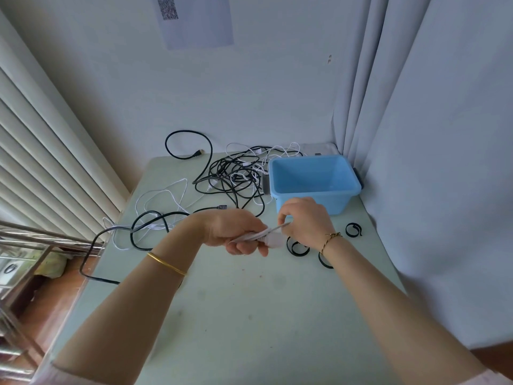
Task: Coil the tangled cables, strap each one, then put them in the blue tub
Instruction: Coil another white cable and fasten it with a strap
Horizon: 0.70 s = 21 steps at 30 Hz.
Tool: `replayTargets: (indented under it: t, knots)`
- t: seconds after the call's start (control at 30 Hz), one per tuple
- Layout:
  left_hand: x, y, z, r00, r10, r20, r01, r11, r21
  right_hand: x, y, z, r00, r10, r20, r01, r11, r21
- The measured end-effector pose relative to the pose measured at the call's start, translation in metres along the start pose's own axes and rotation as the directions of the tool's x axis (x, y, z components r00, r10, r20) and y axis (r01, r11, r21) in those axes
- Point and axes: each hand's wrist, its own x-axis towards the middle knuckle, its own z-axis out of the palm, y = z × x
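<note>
Gripping a folded bundle of smooth white cable, the left hand curls its fingers round it above the pale green table, while the right hand, just beside it, pinches the bundle's loose end. A glossy light-blue plastic tub stands just beyond the right hand. Thin black and white cables lie tangled beyond the left. Flat black looped straps lie by the right wrist. A paper wall sheet carries a blurred, unreadable code.
</note>
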Motion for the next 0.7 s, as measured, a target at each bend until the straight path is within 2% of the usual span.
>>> replayTargets:
  t: [0.13,0.2,0.33,0.43,0.5,0.57,0.63,0.7]
  knots:
    - [0.006,-0.004,0.004,0.977,-0.164,-0.134,0.199,0.929,0.313,0.003,0.003,0.000,0.997,-0.001,-0.080,0.023,0.963,0.268]
    - [0.012,-0.010,0.003,0.942,-0.187,-0.278,0.272,0.912,0.308,0.001,0.000,-0.003,0.998,0.008,-0.066,0.016,0.931,0.365]
    - [0.020,-0.014,0.000,0.858,-0.123,-0.498,0.259,0.942,0.214,-0.009,-0.014,-0.006,0.989,0.036,0.143,-0.120,0.763,0.635]
    - [0.026,-0.018,-0.004,0.778,-0.033,-0.627,0.229,0.945,0.235,-0.014,-0.023,-0.004,0.979,-0.036,0.200,-0.107,0.746,0.658]
    - [0.030,-0.022,-0.009,0.706,0.035,-0.708,0.185,0.955,0.231,-0.015,-0.026,-0.003,0.977,-0.075,0.198,-0.080,0.735,0.674]
    - [0.029,-0.023,-0.012,0.584,0.053,-0.810,0.042,0.995,0.095,-0.015,-0.026,-0.001,0.984,-0.091,0.150,-0.040,0.716,0.697]
    - [0.025,-0.022,-0.016,0.460,0.058,-0.886,-0.142,0.990,-0.009,-0.017,-0.027,0.002,0.990,-0.100,0.100,-0.013,0.638,0.770]
    - [0.022,-0.019,-0.015,0.393,0.056,-0.918,-0.307,0.949,-0.074,-0.020,-0.029,0.007,0.987,-0.130,0.093,-0.008,0.540,0.842]
